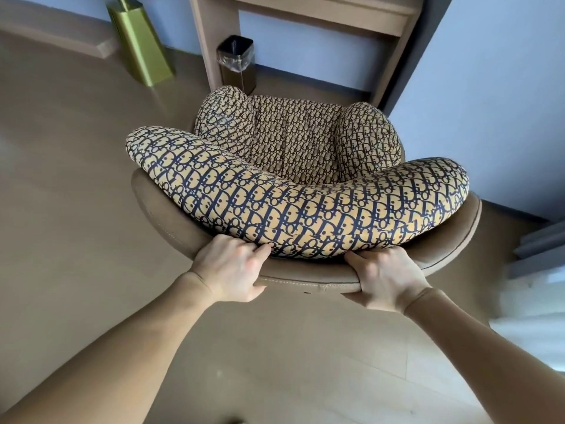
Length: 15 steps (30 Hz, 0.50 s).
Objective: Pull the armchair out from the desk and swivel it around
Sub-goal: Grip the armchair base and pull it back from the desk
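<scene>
Head view, left hand [234, 267], right hand [386, 278] gripping armchair [305, 278] backrest rim, fingertips seemingly tucked under

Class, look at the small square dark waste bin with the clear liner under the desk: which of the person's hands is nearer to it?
Left. The left hand grips the armchair's tan leather back rim almost directly below the bin; the right hand grips the rim further right.

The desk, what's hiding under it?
Under the desk stands a small dark bin with a clear liner, beside the desk's left leg. The armchair blocks the floor nearer us; the bin's contents can't be seen.
</scene>
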Each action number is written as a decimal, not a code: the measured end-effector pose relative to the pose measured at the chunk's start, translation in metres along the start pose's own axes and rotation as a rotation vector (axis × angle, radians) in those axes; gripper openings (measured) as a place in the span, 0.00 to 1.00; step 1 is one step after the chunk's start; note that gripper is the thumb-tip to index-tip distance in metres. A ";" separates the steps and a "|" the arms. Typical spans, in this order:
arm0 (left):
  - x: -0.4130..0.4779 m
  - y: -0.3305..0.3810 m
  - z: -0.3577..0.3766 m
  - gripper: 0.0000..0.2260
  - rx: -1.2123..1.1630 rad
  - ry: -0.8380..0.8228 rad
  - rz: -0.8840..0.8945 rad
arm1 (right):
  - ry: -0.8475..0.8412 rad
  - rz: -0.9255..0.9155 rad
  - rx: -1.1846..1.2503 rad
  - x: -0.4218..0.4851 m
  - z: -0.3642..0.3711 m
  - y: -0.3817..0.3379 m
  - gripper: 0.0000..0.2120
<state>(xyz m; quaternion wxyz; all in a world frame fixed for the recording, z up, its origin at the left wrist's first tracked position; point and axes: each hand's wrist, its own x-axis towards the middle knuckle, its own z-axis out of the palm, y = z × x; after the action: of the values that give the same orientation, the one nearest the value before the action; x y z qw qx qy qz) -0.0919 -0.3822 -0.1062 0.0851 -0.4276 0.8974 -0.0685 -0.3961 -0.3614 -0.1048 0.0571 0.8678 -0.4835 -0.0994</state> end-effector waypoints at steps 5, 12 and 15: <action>0.047 -0.034 0.007 0.26 -0.033 0.048 0.015 | -0.030 0.020 0.022 0.047 -0.003 0.030 0.23; 0.107 -0.080 0.012 0.25 -0.013 0.060 0.004 | -0.052 0.025 0.047 0.110 -0.003 0.070 0.24; 0.132 -0.100 0.013 0.24 -0.005 0.065 0.009 | -0.057 0.038 0.081 0.137 -0.002 0.086 0.24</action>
<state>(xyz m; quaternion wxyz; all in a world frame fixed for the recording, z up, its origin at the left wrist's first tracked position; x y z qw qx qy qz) -0.0949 -0.5483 -0.1120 0.0552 -0.4212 0.9018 -0.0798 -0.3962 -0.5229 -0.1018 0.0099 0.8570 -0.5048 -0.1034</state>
